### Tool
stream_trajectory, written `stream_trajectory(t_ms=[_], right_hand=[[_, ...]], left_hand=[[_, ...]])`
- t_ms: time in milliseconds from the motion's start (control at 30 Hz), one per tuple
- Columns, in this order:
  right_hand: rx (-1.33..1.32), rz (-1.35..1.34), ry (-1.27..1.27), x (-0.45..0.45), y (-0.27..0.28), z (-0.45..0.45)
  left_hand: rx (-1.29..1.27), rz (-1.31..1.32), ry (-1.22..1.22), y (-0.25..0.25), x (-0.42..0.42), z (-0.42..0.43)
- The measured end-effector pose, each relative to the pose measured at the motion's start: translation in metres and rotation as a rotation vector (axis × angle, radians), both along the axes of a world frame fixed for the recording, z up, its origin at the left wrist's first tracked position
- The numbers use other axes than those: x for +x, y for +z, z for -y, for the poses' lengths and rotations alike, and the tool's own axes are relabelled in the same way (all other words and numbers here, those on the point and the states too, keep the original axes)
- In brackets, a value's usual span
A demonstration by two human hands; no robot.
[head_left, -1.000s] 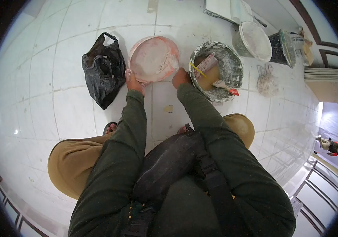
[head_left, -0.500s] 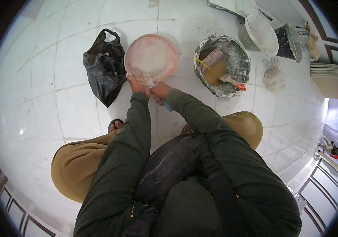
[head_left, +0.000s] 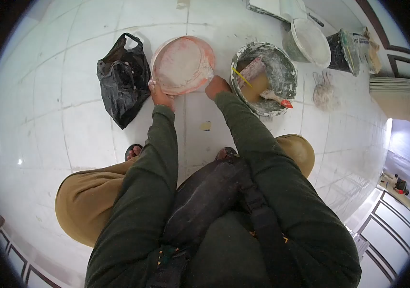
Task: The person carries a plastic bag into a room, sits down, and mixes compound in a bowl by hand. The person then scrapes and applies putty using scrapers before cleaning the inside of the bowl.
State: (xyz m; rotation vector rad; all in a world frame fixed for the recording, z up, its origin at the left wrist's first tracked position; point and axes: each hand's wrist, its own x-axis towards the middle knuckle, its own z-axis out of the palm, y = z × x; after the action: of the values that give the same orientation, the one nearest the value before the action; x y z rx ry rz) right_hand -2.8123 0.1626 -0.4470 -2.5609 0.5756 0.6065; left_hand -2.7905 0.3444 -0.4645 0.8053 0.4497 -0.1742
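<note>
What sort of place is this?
Probably a room being plastered or painted. A pink basin holds a pale, plaster-like mix, a brush sits in a smeared bucket, and a second stained bucket stands nearby on the tiled floor.

Beneath me, the floor (head_left: pixel 37 115): glossy white tiles with thin grey joints, scuffed in places, a bright reflection far to my left. To my right, a stack of pale boards (head_left: pixel 397 89) near a brightly lit, bluish space (head_left: pixel 409 139). White panels (head_left: pixel 389 230), dark-trimmed, edge my view's lower corners.
</note>
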Motion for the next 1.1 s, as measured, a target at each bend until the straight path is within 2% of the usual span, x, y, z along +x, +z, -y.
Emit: stream_trajectory(t_ms=[67, 133, 200, 233, 300, 333, 367, 433, 500, 600, 633, 700, 733, 767, 800, 833, 867, 900, 933, 1000, 1100], right_hand=[[0.181, 0.035, -0.121, -0.011, -0.007, -0.015], [0.43, -0.055, -0.259, -0.017, -0.011, -0.029], [0.74, -0.274, -0.414, -0.02, -0.012, -0.036], [0.79, -0.288, -0.442, -0.022, -0.002, -0.045], [0.892, -0.315, -0.495, -0.022, 0.026, -0.062], [1.05, -0.41, -0.498, -0.023, 0.013, -0.06], [1.088, -0.426, -0.488, -0.024, 0.02, -0.065], [1.162, -0.448, -0.471, -0.024, 0.046, -0.077], [1.097, -0.44, -0.443, -0.02, 0.053, -0.076], [0.891, -0.337, -0.288, -0.009, 0.063, -0.069], [0.804, -0.286, -0.22, -0.005, 0.066, -0.066], [0.468, -0.19, 0.041, 0.006, 0.057, -0.054], [0.299, -0.139, 0.161, 0.01, 0.049, -0.049], [0.208, 0.002, 0.358, 0.012, 0.036, -0.045], [0.112, 0.143, 0.547, 0.011, 0.019, -0.039], [0.094, 0.187, 0.575, 0.009, 0.024, -0.039], [0.073, 0.231, 0.603, 0.007, 0.03, -0.038], [0.138, 0.179, 0.472, 0.007, 0.065, -0.046], [0.204, 0.128, 0.342, 0.006, 0.084, -0.053], [0.282, 0.283, 0.24, 0.007, 0.049, -0.055], [0.364, 0.4, 0.198, 0.013, 0.043, -0.057]], left_hand=[[0.006, -0.036, -0.071, 0.003, 0.001, -0.001], [0.017, -0.045, -0.105, 0.009, 0.002, -0.002], [0.026, -0.029, -0.107, 0.018, -0.001, 0.001], [0.045, -0.066, -0.103, 0.015, -0.001, 0.001], [0.083, -0.138, -0.094, -0.004, -0.004, -0.001], [0.218, -0.012, -0.078, -0.03, -0.006, -0.004], [0.354, 0.111, -0.066, -0.066, -0.01, -0.007], [0.276, 0.169, -0.04, -0.063, -0.009, -0.008], [-0.148, 0.024, 0.0, -0.002, -0.009, -0.004], [0.066, 0.007, -0.072, -0.02, 0.01, -0.008], [0.202, 0.007, -0.09, -0.01, 0.014, -0.008], [0.481, -0.001, -0.127, 0.015, 0.019, -0.011], [0.545, 0.099, -0.162, -0.017, 0.031, -0.023], [0.607, 0.201, -0.201, -0.078, 0.052, -0.042], [0.591, 0.236, -0.22, -0.086, 0.058, -0.045], [0.573, 0.269, -0.239, -0.091, 0.064, -0.047], [0.482, 0.23, -0.237, -0.053, 0.06, -0.044], [0.394, 0.188, -0.236, -0.013, 0.054, -0.042], [0.452, 0.194, -0.268, 0.02, 0.049, -0.037], [0.396, 0.263, -0.335, 0.007, 0.059, -0.044], [0.362, 0.331, -0.395, -0.009, 0.068, -0.045]])
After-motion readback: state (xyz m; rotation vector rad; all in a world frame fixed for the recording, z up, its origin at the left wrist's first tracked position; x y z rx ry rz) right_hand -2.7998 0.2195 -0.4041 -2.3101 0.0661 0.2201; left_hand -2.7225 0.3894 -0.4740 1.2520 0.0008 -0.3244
